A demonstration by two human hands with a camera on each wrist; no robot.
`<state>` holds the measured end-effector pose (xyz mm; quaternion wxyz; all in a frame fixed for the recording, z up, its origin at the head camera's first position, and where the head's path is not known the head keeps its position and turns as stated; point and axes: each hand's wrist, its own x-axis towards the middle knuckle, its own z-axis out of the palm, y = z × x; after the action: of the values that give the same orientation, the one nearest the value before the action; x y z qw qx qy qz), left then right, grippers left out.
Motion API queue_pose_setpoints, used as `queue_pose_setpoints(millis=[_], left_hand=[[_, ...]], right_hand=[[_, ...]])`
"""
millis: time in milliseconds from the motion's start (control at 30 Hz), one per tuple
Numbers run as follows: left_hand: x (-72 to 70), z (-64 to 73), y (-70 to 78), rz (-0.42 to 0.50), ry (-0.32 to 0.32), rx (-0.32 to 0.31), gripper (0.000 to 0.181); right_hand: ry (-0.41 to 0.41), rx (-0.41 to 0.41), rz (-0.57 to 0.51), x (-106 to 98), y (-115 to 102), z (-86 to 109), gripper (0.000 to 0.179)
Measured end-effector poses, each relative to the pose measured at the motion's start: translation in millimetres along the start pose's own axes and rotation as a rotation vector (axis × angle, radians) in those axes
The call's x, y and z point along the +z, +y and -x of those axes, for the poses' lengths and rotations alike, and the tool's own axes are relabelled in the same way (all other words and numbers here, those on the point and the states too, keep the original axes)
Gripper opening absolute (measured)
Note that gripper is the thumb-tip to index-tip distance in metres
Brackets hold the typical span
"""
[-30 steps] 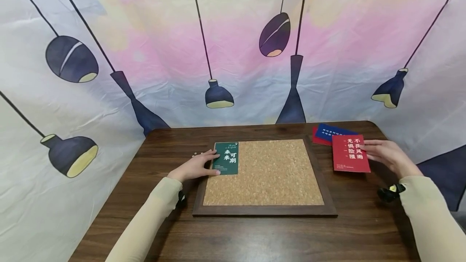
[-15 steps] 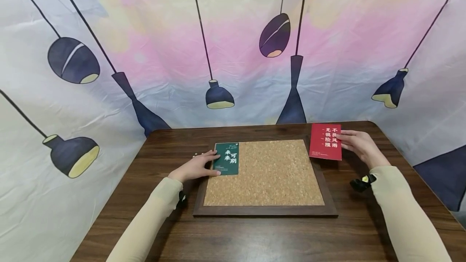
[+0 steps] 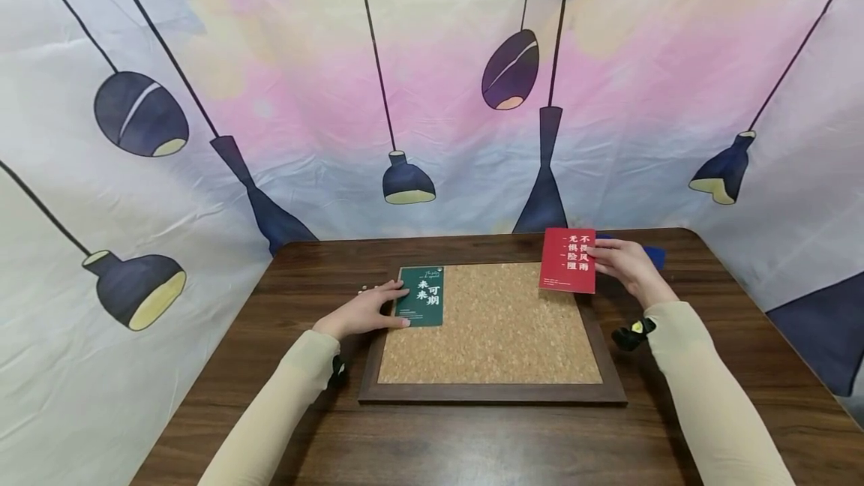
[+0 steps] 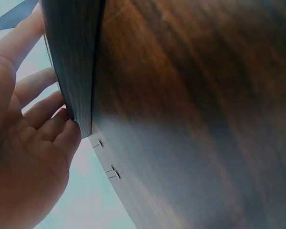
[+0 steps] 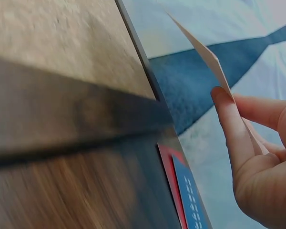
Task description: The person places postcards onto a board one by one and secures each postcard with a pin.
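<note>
A green card with white characters lies at the upper left corner of the framed cork board. My left hand rests on the card's left edge and the board's frame, thumb and fingers spread. In my right hand a red card with white characters is pinched by its right edge, over the board's upper right corner. The right wrist view has this card nearly edge-on, raised off the board, between thumb and fingers.
A blue card overlaps another red card on the wooden table, right of the board; in the head view my right hand partly covers them. Small pins stand on the table left of the board. A printed cloth hangs behind.
My right hand has carried the red card leftward, from beside the board to above its upper right corner. The left hand and the green card have stayed in place.
</note>
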<state>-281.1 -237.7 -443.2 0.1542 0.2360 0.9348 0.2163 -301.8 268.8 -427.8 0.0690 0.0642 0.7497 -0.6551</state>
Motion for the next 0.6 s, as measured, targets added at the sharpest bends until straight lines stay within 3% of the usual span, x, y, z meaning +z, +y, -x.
queue_pose_setpoints(millis=[367, 600], left_hand=[[1.1, 1.9, 0.6, -0.009, 0.003, -0.006, 0.08], [-0.5, 2.7, 3.4, -0.011, -0.004, -0.006, 0.079]], right_hand=[[-0.065, 0.018, -0.014, 35, -3, -7.0, 0.06], [-0.087, 0.014, 0.045, 50, -2, -11.1, 0.058]])
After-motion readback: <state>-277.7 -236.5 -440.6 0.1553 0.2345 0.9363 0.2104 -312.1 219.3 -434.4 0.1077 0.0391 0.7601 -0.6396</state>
